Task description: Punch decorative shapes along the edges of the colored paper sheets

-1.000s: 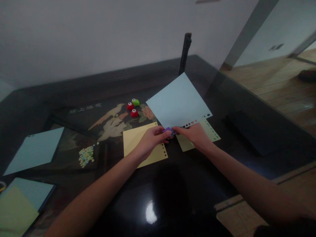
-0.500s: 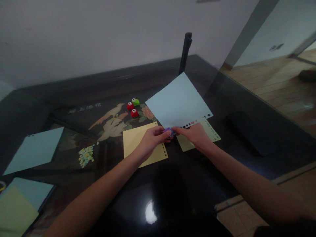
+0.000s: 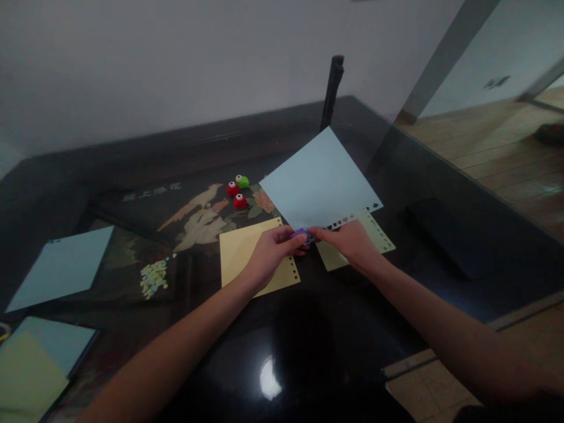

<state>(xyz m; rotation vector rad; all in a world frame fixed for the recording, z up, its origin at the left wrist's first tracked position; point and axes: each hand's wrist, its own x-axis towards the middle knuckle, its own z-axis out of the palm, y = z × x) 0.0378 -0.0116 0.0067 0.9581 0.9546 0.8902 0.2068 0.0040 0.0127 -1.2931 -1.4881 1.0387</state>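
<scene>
My left hand [image 3: 275, 245] is closed around a small purple craft punch [image 3: 301, 236], with the thumb on top. Close beside it, my right hand [image 3: 348, 238] pinches the lower edge of a light blue sheet of paper [image 3: 321, 176] next to the punch. That sheet is held tilted above the table, with a row of small punched shapes, hearts and stars among them, along its lower edge. The sheet's near corner meets the punch; the fingers hide the exact contact. Under my left hand lies a yellow sheet [image 3: 240, 249] with holes down its right side.
A pale green punched sheet [image 3: 332, 258] lies partly under my right hand. Two red punches and a green punch [image 3: 242, 182] stand behind. Paper cutouts [image 3: 154, 279] are heaped at left, near a blue sheet [image 3: 61, 267] and stacked paper [image 3: 30, 376]. A dark flat object [image 3: 440, 238] lies right.
Both hands stay nearly in place with the punch and paper. The light blue sheet's right corner has shifted very slightly to the right.
</scene>
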